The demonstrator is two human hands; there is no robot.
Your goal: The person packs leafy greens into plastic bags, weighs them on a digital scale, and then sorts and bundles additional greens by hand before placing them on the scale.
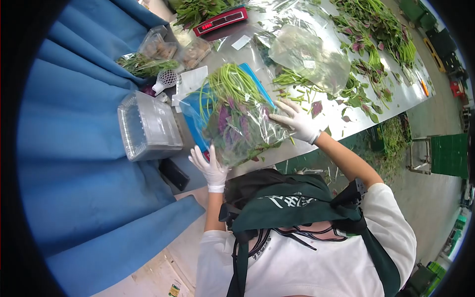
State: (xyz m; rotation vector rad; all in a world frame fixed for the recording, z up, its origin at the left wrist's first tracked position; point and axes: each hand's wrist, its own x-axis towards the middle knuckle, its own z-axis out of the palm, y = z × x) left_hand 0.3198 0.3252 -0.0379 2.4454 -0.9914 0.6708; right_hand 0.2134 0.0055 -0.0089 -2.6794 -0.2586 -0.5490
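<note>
A clear plastic bag of leafy greens (235, 121), with green stems at the far end and purple-green leaves nearer me, lies on a blue tray (192, 121). My left hand (210, 166), in a white glove, is at the bag's near left corner with thumb and fingers spread. The white-gloved right hand (295, 121) rests against the bag's right side, its fingers stretched out over the plastic. A bit of red shows at the tray's near edge beside my left hand. Neither hand is wrapped round anything.
Loose greens (376, 39) and cut stems cover the metal table's right side, with another clear bag (311, 57) nearby. A red scale (220, 22) with a lit display stands at the back. Clear plastic boxes (153, 126), a dark phone (174, 174) and a blue curtain (84, 123) are left.
</note>
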